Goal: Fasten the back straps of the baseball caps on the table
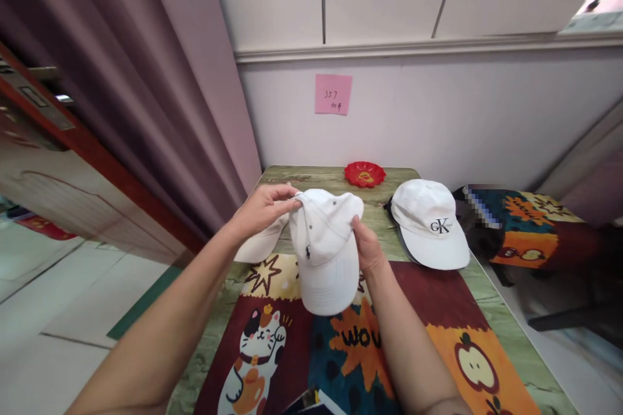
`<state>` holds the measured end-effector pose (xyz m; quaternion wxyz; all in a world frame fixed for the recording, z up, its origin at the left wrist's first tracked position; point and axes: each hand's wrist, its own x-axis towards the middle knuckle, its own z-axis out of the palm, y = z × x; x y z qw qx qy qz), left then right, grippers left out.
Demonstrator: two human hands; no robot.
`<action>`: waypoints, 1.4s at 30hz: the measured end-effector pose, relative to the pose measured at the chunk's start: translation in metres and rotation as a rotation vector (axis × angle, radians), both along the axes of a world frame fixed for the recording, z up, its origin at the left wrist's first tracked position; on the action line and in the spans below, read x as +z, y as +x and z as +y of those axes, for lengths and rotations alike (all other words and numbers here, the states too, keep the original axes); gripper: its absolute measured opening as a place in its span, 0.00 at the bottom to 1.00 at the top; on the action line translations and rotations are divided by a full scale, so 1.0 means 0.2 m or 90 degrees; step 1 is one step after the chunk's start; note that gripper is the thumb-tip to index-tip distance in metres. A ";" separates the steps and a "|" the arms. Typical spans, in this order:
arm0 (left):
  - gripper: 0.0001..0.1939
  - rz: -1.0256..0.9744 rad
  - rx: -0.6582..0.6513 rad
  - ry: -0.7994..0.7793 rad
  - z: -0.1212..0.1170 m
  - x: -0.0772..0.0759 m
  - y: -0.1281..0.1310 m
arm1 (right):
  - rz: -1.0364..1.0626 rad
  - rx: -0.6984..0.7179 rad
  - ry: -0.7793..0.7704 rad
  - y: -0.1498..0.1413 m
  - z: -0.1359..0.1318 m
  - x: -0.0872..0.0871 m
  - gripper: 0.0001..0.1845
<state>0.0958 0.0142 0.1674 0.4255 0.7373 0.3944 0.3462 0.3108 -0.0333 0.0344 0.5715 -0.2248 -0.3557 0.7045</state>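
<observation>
Over the far edge of the patterned mat (299, 337), the white cap (324, 233) points its brim toward me, my left hand (267, 211) pinching one side, my right hand (368, 248) gripping the other.

Your right hand (368, 245), its fingers largely concealed by the white cap (325, 240); the cap's dark emblem (307, 251) is too small for you to identify with certainty. Behind this cap, the beige cap (261, 245) is partly covered by your left hand (267, 209). Your right forearm (406, 331) masks the end of the lettering (361, 337) on the mat (440, 295). The lower edge truncates the printed cat (254, 360) and a dark-and-white object (314, 403), which you cannot identify. Coarse pixelation obscures a patch (481, 206) at right, concealing its detail from you.
</observation>
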 end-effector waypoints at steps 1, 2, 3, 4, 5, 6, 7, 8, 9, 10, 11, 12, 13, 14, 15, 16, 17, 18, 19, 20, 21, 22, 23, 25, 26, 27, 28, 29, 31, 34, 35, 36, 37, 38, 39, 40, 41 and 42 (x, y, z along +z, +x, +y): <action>0.16 -0.041 0.027 -0.017 -0.01 -0.06 0.02 | 0.017 0.002 -0.004 0.01 -0.01 0.01 0.33; 0.18 -0.090 0.069 -0.039 -0.02 -0.13 0.04 | 0.032 -0.001 -0.001 0.01 -0.01 0.03 0.34; 0.22 -0.142 0.122 -0.072 -0.04 -0.21 0.06 | 0.043 -0.010 0.004 0.02 -0.02 0.04 0.34; 0.25 -0.189 0.180 -0.125 -0.07 -0.29 0.07 | 0.052 -0.023 0.009 0.02 -0.02 0.05 0.35; 0.28 -0.227 0.216 -0.210 -0.10 -0.37 0.09 | 0.058 -0.038 0.015 0.03 -0.02 0.07 0.36; 0.31 -0.255 0.225 -0.319 -0.13 -0.45 0.10 | 0.062 -0.054 0.020 0.03 -0.01 0.07 0.38; 0.35 -0.275 0.201 -0.439 -0.17 -0.52 0.11 | 0.064 -0.068 0.025 0.03 -0.01 0.08 0.39; 0.39 -0.304 0.147 -0.528 -0.20 -0.58 0.12 | 0.065 -0.081 0.030 0.03 0.00 0.08 0.41; 0.41 -0.339 0.108 -0.573 -0.23 -0.63 0.14 | 0.065 -0.090 0.034 0.02 0.01 0.08 0.42; 0.43 -0.374 0.078 -0.592 -0.26 -0.66 0.16 | 0.065 -0.095 0.036 0.01 0.01 0.07 0.43; 0.44 -0.412 0.061 -0.585 -0.28 -0.67 0.18 | 0.064 -0.097 0.036 0.00 0.02 0.07 0.43; 0.45 -0.446 0.059 -0.559 -0.30 -0.67 0.20 | 0.064 -0.097 0.034 -0.01 0.02 0.07 0.44; 0.47 -0.474 0.066 -0.527 -0.30 -0.65 0.22 | 0.064 -0.096 0.034 -0.03 0.02 0.06 0.44; 0.48 -0.495 0.077 -0.490 -0.30 -0.63 0.23 | 0.064 -0.095 0.035 -0.04 0.02 0.06 0.44; 0.49 -0.510 0.091 -0.454 -0.30 -0.60 0.25 | 0.062 -0.093 0.037 -0.05 0.02 0.06 0.45; 0.49 -0.522 0.105 -0.420 -0.30 -0.57 0.26 | 0.057 -0.091 0.039 -0.06 0.01 0.06 0.45; 0.48 -0.533 0.120 -0.391 -0.30 -0.54 0.27 | 0.047 -0.092 0.041 -0.07 0.01 0.06 0.45; 0.46 -0.545 0.134 -0.368 -0.29 -0.52 0.27 | 0.032 -0.096 0.044 -0.07 0.01 0.06 0.46; 0.44 -0.557 0.143 -0.353 -0.29 -0.51 0.27 | 0.016 -0.101 0.047 -0.06 0.00 0.06 0.46; 0.41 -0.566 0.148 -0.346 -0.29 -0.49 0.27 | 0.001 -0.108 0.050 -0.04 0.00 0.06 0.47; 0.40 -0.571 0.146 -0.349 -0.29 -0.48 0.26 | -0.011 -0.116 0.052 -0.02 0.00 0.06 0.47; 0.39 -0.568 0.137 -0.361 -0.28 -0.48 0.25 | -0.018 -0.122 0.053 0.00 0.01 0.06 0.47; 0.39 -0.557 0.124 -0.380 -0.27 -0.47 0.23 | -0.021 -0.127 0.050 0.03 0.01 0.06 0.46; 0.40 -0.521 0.091 -0.423 -0.24 -0.45 0.19 | -0.019 -0.130 0.035 0.07 0.02 0.06 0.43; 0.41 -0.500 0.075 -0.443 -0.21 -0.44 0.17 | -0.015 -0.132 0.024 0.09 0.03 0.06 0.41; 0.41 -0.478 0.062 -0.460 -0.19 -0.44 0.15 | -0.008 -0.137 0.013 0.10 0.04 0.06 0.39; 0.40 -0.457 0.054 -0.475 -0.15 -0.43 0.13 | 0.002 -0.146 0.003 0.10 0.05 0.05 0.36; 0.37 -0.440 0.053 -0.485 -0.12 -0.41 0.11 | 0.015 -0.160 -0.006 0.11 0.07 0.05 0.33; 0.27 -0.421 0.069 -0.482 -0.05 -0.39 0.09 | 0.045 -0.201 -0.020 0.11 0.09 0.04 0.25; 0.15 -0.403 0.068 -0.419 0.04 -0.32 0.08 | 0.054 -0.256 -0.004 0.11 0.10 0.02 0.20; 0.14 -0.391 0.049 -0.387 0.06 -0.29 0.07 | 0.043 -0.270 0.014 0.11 0.10 0.02 0.21; 0.14 -0.374 0.027 -0.352 0.07 -0.27 0.07 | 0.025 -0.282 0.037 0.12 0.10 0.03 0.23; 0.15 -0.352 0.005 -0.313 0.08 -0.25 0.06 | 0.001 -0.295 0.059 0.14 0.09 0.03 0.24; 0.14 -0.325 -0.013 -0.274 0.09 -0.23 0.06 | -0.031 -0.305 0.079 0.16 0.08 0.03 0.25; 0.14 -0.292 -0.027 -0.237 0.09 -0.22 0.05 | -0.076 -0.307 0.095 0.19 0.07 0.04 0.26; 0.14 -0.254 -0.038 -0.204 0.08 -0.22 0.03 | -0.136 -0.299 0.107 0.22 0.06 0.05 0.25; 0.14 -0.213 -0.046 -0.179 0.06 -0.23 0.02 | -0.209 -0.279 0.121 0.26 0.05 0.05 0.24; 0.14 -0.174 -0.051 -0.163 0.04 -0.24 0.01 | -0.287 -0.243 0.138 0.30 0.04 0.06 0.22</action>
